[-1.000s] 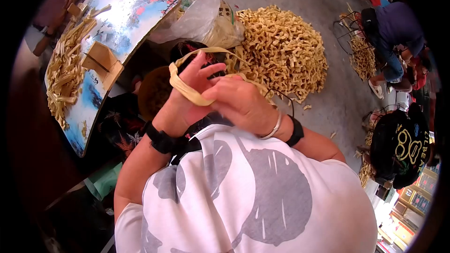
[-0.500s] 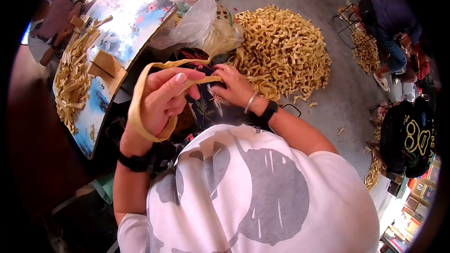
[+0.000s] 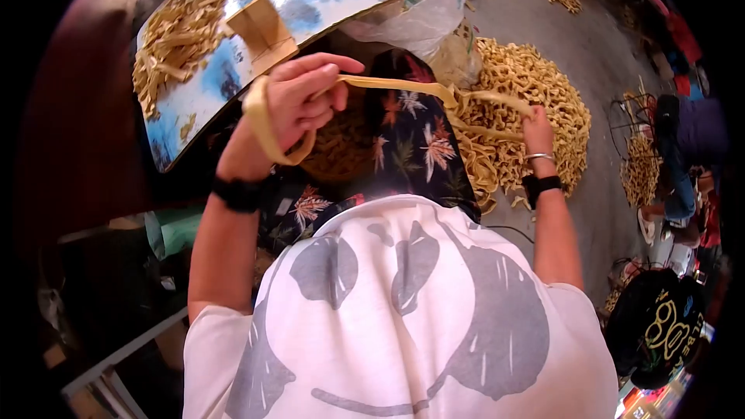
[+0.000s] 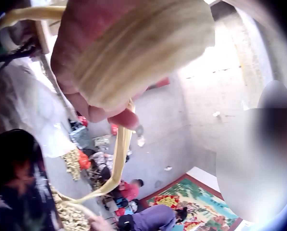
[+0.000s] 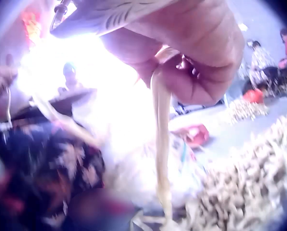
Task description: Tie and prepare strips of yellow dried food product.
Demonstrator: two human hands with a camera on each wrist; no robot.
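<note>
A long, flat, pale yellow strip (image 3: 396, 83) stretches between my two hands in the head view. My left hand (image 3: 299, 101) has one turn of it looped around the palm and holds the strip with curled fingers. In the left wrist view, a broad, ridged band of the strip (image 4: 143, 53) crosses that hand. Over on the right, above a pile of knotted yellow pieces (image 3: 563, 101), my right hand (image 3: 539, 136) pinches another part of the strip. From its curled fingers a length hangs down in the right wrist view. More loose strips (image 3: 475, 159) lie beside my knee.
At the left, a painted board (image 3: 310, 0) carries cut yellow pieces (image 3: 178, 39) and a small wooden stand (image 3: 264, 27). A clear plastic bag (image 3: 427, 19) stands beyond my knee. A person in purple (image 4: 155, 217) bends low off to the right.
Both hands were close together one second ago. My right hand has since moved right, drawing the strip out over the pile. The loop stays around my left hand.
</note>
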